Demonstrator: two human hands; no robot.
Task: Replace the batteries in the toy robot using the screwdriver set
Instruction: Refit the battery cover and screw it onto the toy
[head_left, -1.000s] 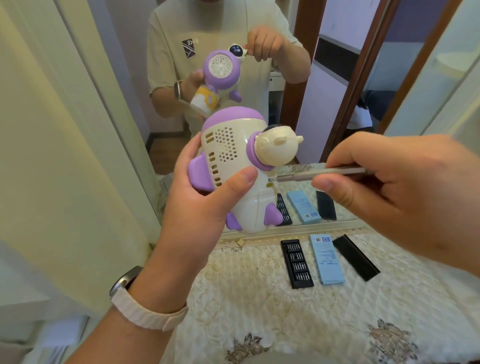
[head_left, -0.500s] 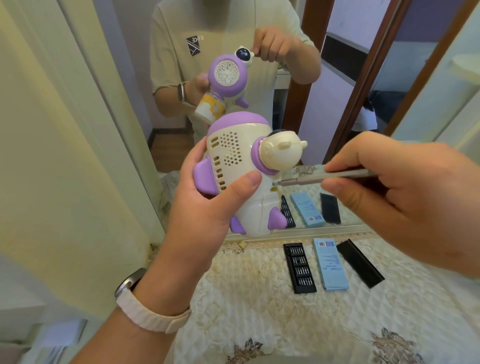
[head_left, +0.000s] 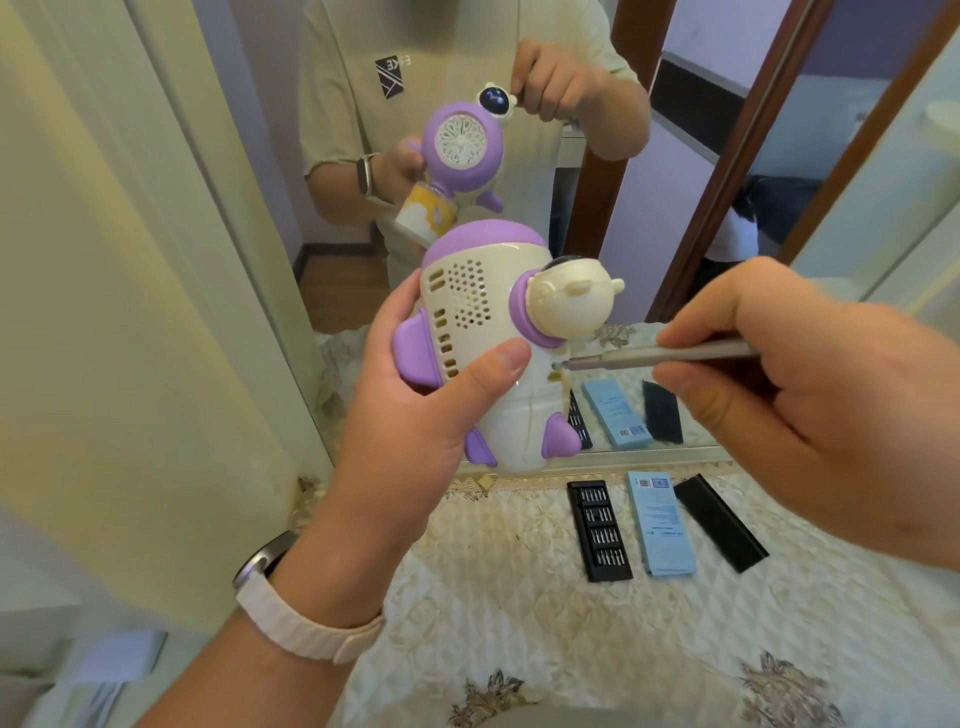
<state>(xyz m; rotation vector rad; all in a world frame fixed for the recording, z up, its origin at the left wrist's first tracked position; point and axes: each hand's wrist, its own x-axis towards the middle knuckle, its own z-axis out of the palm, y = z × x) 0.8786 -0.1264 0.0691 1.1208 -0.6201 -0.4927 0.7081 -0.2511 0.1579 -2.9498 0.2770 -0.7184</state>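
Observation:
My left hand (head_left: 415, 415) grips a cream and purple toy robot (head_left: 483, 332) in the air, its back with the speaker holes facing me and my thumb across its body. My right hand (head_left: 810, 395) pinches a thin silver screwdriver (head_left: 654, 356), held level. The screwdriver's tip touches a screw hole on the robot's back, just below the small cream figure on its side. On the quilted table lie the black bit tray (head_left: 598, 530), a blue leaflet (head_left: 660, 522) and a black lid (head_left: 719, 522).
A large mirror (head_left: 519, 156) stands straight ahead and reflects me, the robot and the table items. A cream wall panel (head_left: 130, 312) fills the left side. The quilted floral cloth (head_left: 519, 623) covers the table below my hands.
Both hands with the robot and screwdriver sit slightly lower and nearer in view. The screwdriver tip stays at the same spot on the robot's back.

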